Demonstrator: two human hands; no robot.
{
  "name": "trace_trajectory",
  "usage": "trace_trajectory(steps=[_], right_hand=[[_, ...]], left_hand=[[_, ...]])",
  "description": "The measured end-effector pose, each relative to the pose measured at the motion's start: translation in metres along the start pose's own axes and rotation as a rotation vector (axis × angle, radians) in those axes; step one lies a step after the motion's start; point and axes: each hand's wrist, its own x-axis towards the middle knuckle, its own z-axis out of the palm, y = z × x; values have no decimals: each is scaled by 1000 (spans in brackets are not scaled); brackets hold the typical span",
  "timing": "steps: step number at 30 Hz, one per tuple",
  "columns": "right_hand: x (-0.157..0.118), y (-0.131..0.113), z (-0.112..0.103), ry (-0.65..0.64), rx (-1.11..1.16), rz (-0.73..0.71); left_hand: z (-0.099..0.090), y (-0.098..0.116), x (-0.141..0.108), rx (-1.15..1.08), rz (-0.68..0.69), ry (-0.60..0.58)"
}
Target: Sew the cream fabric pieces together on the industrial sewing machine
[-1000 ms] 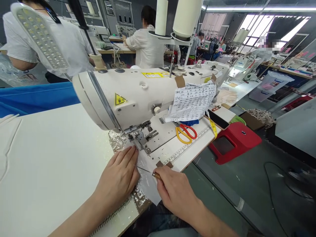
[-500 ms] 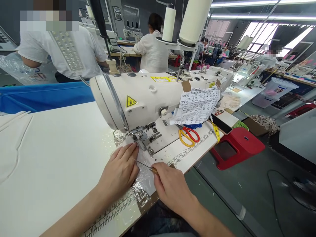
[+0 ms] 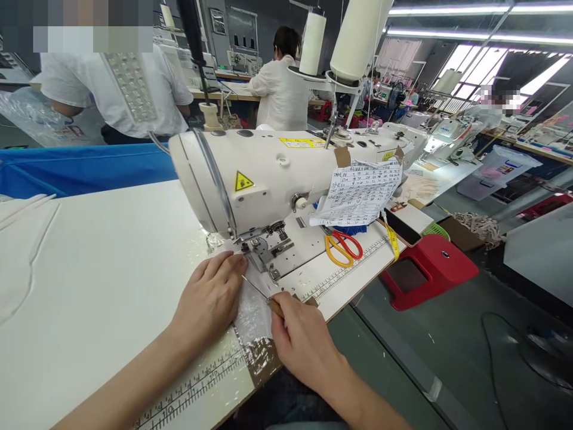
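My left hand (image 3: 213, 292) lies on a thin white piece of fabric (image 3: 254, 307), its fingertips by the presser foot of a white sewing machine (image 3: 264, 173). Those fingers are close together and pressed down flat. In my right hand (image 3: 301, 334) is an awl (image 3: 274, 307), gripped by its wooden handle. Its thin metal tip points at the fabric, just right of my left fingers. The needle area sits under the machine head, with the needle itself too small to make out.
Scissors (image 3: 342, 248) with yellow and red handles lie right of the needle plate. A handwritten sheet (image 3: 360, 194) hangs on the machine. White fabric (image 3: 22, 257) lies at the table's left. A red stool (image 3: 432, 269) stands at the right. Several people sit beyond the machine.
The fabric's near end has slid a little toward the machine. My right hand and the awl have shifted slightly left. The camera view has also moved a little.
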Motion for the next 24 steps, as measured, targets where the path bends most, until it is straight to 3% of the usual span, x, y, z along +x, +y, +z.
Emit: trace_trajectory(steps=[6, 19, 24], right_hand=[[-6, 2, -2, 20, 16, -21], [-19, 33, -16, 91, 371, 99], [-19, 34, -16, 96, 405, 103]], left_hand=[[-6, 20, 2, 16, 26, 34], [-4, 27, -2, 32, 9, 3], [-4, 26, -4, 41, 7, -28]])
